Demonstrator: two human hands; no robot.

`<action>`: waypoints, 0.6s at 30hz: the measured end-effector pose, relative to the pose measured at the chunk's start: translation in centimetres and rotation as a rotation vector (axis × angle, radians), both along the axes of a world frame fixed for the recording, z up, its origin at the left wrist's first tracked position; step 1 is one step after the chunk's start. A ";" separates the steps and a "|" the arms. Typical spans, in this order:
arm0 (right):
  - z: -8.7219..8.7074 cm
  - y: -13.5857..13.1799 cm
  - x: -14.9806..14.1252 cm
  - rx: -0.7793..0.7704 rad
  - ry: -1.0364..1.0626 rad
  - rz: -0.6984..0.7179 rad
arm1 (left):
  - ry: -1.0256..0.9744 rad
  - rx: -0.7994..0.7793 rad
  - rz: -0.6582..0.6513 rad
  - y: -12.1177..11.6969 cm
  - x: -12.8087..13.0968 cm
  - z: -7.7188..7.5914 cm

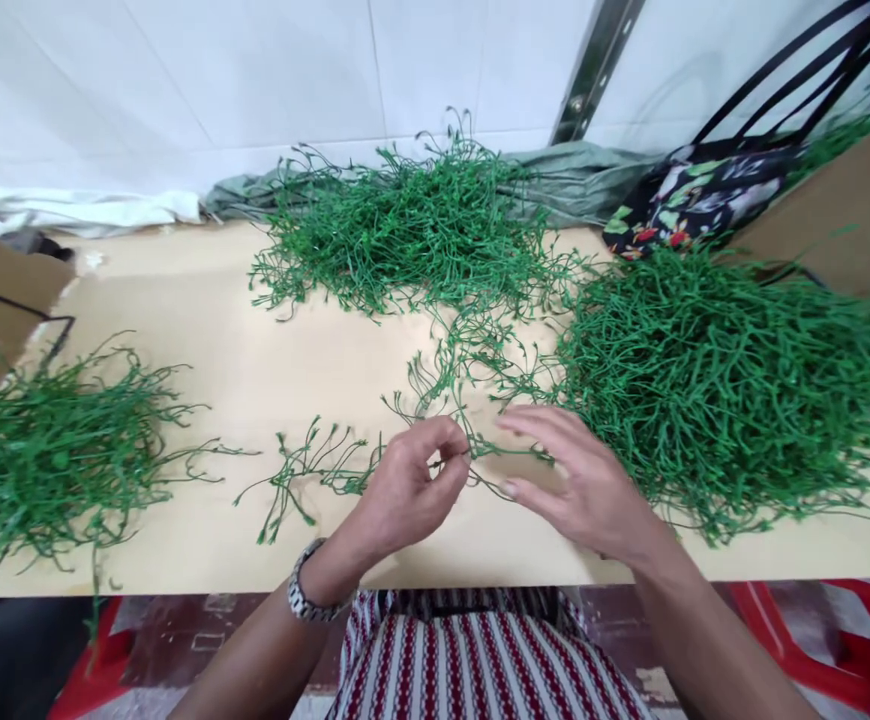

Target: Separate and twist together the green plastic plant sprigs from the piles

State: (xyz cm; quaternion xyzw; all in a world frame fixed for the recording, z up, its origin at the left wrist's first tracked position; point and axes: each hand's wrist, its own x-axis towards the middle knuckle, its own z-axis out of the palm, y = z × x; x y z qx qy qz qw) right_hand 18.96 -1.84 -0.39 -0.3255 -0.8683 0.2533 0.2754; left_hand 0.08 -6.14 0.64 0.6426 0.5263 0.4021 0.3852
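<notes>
My left hand (418, 482), with a metal band on the wrist, is closed in a pinch, thumb against forefinger, on thin green sprigs with small knobbed tips. Their lower ends stick out to the right of the fingertips. Just right of it, my right hand (581, 480) has its thumb and fingers apart, with a stem near the thumb tip. Under and left of my left hand lie a few loose green sprigs (315, 465). Beyond both hands more sprigs (472, 345) are scattered on the pale table (202, 330).
A large heap of sprigs (720, 380) covers the right side, another heap (412, 225) the back, a smaller heap (67, 450) the left. Cardboard boxes (847, 215) stand at both ends. Floral fabric (705, 205) lies back right. Red stools (817, 630) are below the table edge.
</notes>
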 end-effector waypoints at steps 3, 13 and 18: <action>1.6 0.6 0.3 0.015 -0.027 0.046 | -0.064 -0.052 -0.027 0.1 0.0 0.2; -1.8 0.4 -3.3 -0.114 0.206 0.164 | -0.264 -0.094 0.077 -0.3 0.3 -1.1; -1.2 0.5 -2.6 -0.009 0.086 0.158 | -0.010 -0.013 0.004 -0.2 0.1 -1.0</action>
